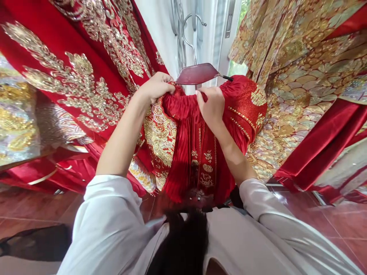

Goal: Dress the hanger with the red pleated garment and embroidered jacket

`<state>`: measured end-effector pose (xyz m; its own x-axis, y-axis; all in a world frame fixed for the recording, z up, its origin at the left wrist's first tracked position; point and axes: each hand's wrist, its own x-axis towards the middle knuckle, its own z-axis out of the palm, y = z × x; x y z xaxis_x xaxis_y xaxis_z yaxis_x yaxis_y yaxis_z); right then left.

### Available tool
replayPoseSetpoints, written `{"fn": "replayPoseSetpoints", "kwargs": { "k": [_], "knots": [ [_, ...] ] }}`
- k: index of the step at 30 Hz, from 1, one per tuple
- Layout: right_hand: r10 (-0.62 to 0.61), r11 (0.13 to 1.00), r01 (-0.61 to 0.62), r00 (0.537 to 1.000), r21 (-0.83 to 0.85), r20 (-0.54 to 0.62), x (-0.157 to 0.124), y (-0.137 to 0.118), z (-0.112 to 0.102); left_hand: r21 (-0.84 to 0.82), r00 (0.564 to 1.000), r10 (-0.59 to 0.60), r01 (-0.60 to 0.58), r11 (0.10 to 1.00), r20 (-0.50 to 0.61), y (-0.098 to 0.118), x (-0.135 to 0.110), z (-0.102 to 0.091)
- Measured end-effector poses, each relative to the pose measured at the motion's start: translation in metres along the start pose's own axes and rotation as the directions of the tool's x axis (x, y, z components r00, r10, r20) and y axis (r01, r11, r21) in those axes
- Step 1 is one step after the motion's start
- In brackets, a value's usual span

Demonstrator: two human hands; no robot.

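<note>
A red pleated skirt (180,152) with gold embroidery hangs in front of me from a hanger (197,74) with a dark red plate and a metal hook. At the left end of its gathered waistband, my left hand (159,87) is closed on the skirt, thumb and fingers pinching the fabric near the hanger. My right hand (211,105) grips the waistband right of the middle, its fingers curled over the top edge. The hanger's black-tipped clip arm (226,77) shows at the right, against the bunched red cloth.
A red gown (77,76) with gold beading hangs close on the left. Gold scale-patterned garments (292,99) hang on the right. Behind the hanger are a pale curtain (156,26) and a window frame (229,26). Below lies a reddish tiled floor (329,217).
</note>
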<state>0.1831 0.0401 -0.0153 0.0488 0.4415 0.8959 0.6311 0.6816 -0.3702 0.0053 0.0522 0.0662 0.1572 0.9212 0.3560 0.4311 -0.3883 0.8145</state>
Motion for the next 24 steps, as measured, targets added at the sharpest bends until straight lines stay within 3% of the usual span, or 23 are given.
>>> {"fn": "replayPoseSetpoints", "kwargs": {
  "k": [4, 10, 14, 17, 19, 21, 24],
  "knots": [
    [0.072, 0.996, -0.066, 0.992, -0.052, 0.108, 0.018, 0.013, 0.015, -0.064, 0.999, -0.042, 0.041, 0.997, -0.01, -0.004, 0.009, 0.002],
    [-0.029, 1.0, 0.031, 0.967, -0.003, 0.255, 0.021, 0.005, 0.019, -0.112, 0.999, -0.011, 0.005, 0.994, -0.05, -0.008, 0.006, 0.007],
    [0.089, 0.994, -0.068, 0.959, -0.088, 0.271, 0.019, 0.0, 0.023, -0.033, 0.996, -0.024, 0.021, 0.999, -0.086, -0.002, -0.001, 0.01],
    [0.206, 0.979, -0.203, 0.955, -0.038, 0.212, 0.019, -0.004, 0.023, 0.128, 0.976, 0.148, -0.128, 0.983, -0.158, 0.006, -0.008, 0.016],
    [0.259, 0.964, -0.264, 0.943, -0.002, 0.21, 0.021, -0.007, 0.018, 0.261, 0.916, 0.368, -0.32, 0.911, -0.159, 0.012, -0.014, 0.019],
    [0.288, 0.954, -0.3, 0.933, 0.027, 0.214, 0.024, -0.01, 0.012, 0.353, 0.851, 0.519, -0.465, 0.812, -0.075, 0.018, -0.018, 0.022],
    [0.296, 0.949, -0.312, 0.932, 0.045, 0.207, 0.029, -0.008, 0.01, 0.364, 0.842, 0.532, -0.525, 0.77, 0.088, 0.025, -0.02, 0.023]
  ]
}}
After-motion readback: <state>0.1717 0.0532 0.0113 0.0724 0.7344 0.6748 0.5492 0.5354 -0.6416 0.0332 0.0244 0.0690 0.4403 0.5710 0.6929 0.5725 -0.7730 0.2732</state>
